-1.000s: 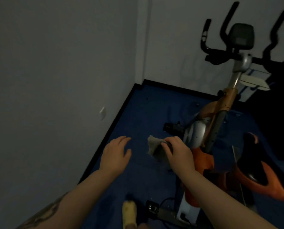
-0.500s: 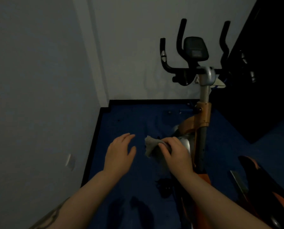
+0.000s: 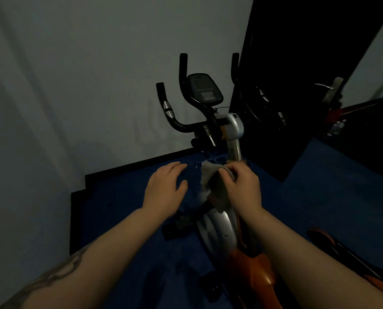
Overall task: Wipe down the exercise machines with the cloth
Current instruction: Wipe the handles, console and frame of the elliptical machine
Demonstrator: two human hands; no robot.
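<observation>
An exercise bike [image 3: 217, 228] with a silver and orange body stands in the room's corner, its black handlebars [image 3: 181, 121] and console [image 3: 205, 90] facing me. My right hand [image 3: 241, 186] grips a grey cloth [image 3: 208, 177] in front of the bike's upright post [image 3: 234, 150], just below the handlebars. My left hand [image 3: 163, 186] hovers beside it with fingers straight and relaxed, holding nothing. The cloth hangs partly over the silver flywheel cover.
Blue floor [image 3: 119, 208] runs to a black skirting along grey walls. A dark open door [image 3: 297, 97] with a metal handle [image 3: 328, 88] stands right of the bike. Another orange machine part [image 3: 333, 246] lies at the lower right.
My view has swung so the bike now faces me and sits nearer. Both hands kept their pose, the right still gripping the cloth, now raised up to the post.
</observation>
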